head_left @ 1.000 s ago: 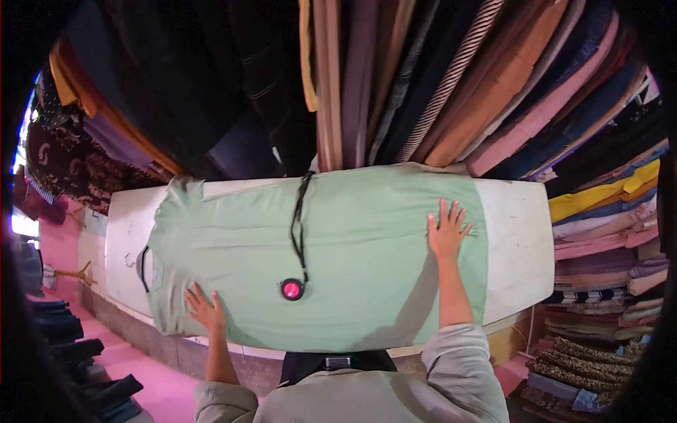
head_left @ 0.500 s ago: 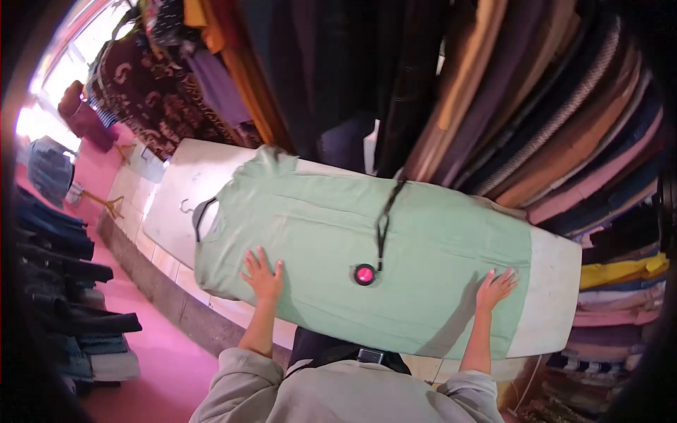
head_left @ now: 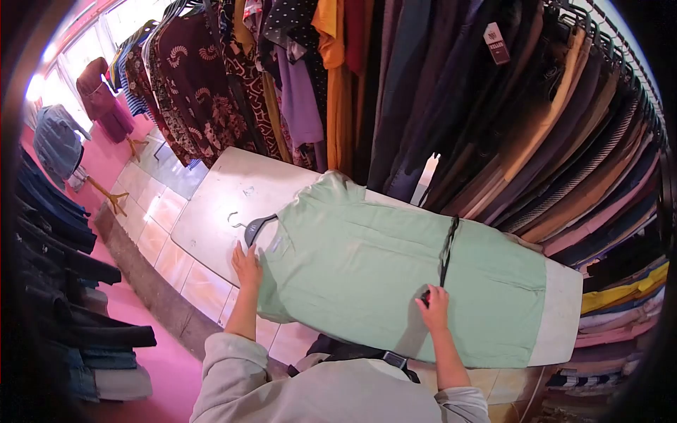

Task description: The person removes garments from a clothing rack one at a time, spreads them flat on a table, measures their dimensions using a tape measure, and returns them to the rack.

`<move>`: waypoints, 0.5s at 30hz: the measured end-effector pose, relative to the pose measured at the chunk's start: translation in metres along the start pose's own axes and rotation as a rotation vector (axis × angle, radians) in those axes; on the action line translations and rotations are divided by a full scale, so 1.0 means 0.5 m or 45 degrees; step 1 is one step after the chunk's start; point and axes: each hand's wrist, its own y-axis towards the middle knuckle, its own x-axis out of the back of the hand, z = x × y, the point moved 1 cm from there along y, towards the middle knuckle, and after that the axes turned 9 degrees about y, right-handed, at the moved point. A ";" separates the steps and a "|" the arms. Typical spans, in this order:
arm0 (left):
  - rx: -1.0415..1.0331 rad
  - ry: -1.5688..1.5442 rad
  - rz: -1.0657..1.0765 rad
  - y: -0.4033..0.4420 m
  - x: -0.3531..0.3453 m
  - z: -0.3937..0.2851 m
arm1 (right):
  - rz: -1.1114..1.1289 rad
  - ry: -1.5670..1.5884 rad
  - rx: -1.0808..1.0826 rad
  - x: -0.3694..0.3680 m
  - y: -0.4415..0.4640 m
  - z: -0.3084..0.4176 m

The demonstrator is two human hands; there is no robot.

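A pale green short-sleeved dress (head_left: 395, 261) lies spread on a white board-like table (head_left: 247, 176), neck to the left. A dark clothes hanger (head_left: 259, 228) with a metal hook sits in its neckline. My left hand (head_left: 247, 268) is at the hanger's near end, beside the collar, with fingers and thumb on either side of that end. Over the dress, my right hand (head_left: 436, 310) is closed round a small round black-and-pink disc (head_left: 426, 297). From the disc a black braided cord (head_left: 449, 243) runs up across the dress toward the far edge.
Dark trousers and other garments (head_left: 564, 141) hang in a dense row behind the table. Patterned tops (head_left: 190, 84) hang at the back left. Folded jeans (head_left: 106, 345) are stacked at the left, and folded clothes (head_left: 620, 299) at the right. A mannequin (head_left: 60, 144) stands far left.
My left hand has moved from lying flat on the dress to the hanger. My right hand has left the lower dress and taken hold of the disc. The head view has shifted.
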 end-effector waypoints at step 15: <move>-0.486 0.189 0.285 0.228 -0.034 0.002 | -0.985 0.926 -0.213 0.536 -0.092 0.101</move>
